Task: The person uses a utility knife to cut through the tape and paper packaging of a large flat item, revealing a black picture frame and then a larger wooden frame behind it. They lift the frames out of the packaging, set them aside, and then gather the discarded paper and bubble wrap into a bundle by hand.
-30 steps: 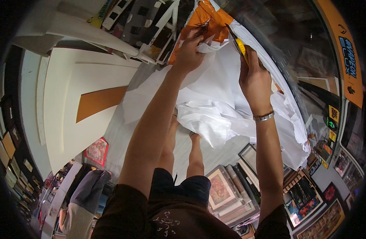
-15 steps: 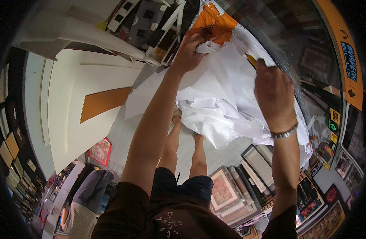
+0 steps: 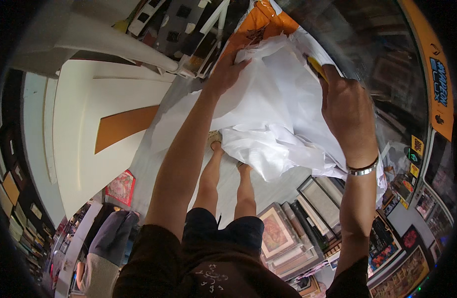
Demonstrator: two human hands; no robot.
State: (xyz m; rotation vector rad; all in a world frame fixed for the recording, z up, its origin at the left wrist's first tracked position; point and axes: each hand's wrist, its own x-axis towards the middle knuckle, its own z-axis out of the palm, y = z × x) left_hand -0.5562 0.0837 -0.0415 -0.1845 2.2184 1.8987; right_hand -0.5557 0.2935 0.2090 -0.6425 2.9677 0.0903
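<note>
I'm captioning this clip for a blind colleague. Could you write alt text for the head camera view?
Seen from above, a person's left hand presses on crumpled white wrapping paper while the right hand, wearing a bracelet, grips its edge beside a yellow tool. Framed pictures lean on the floor by the person's bare legs.

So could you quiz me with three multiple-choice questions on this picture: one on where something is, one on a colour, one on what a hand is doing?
1. Where do the framed pictures stand?
A. by the person's right leg
B. on the white board
C. in the left hand

2. What colour is the thing under the sheet's top edge?
A. green
B. orange
C. purple

3. What is the left hand doing?
A. hanging free
B. pressing on the white sheet
C. holding a cup

Answers: 1 A, they lean low and right of the legs; 2 B, orange shows above the sheet; 3 B, its fingers lie on the sheet.
</note>
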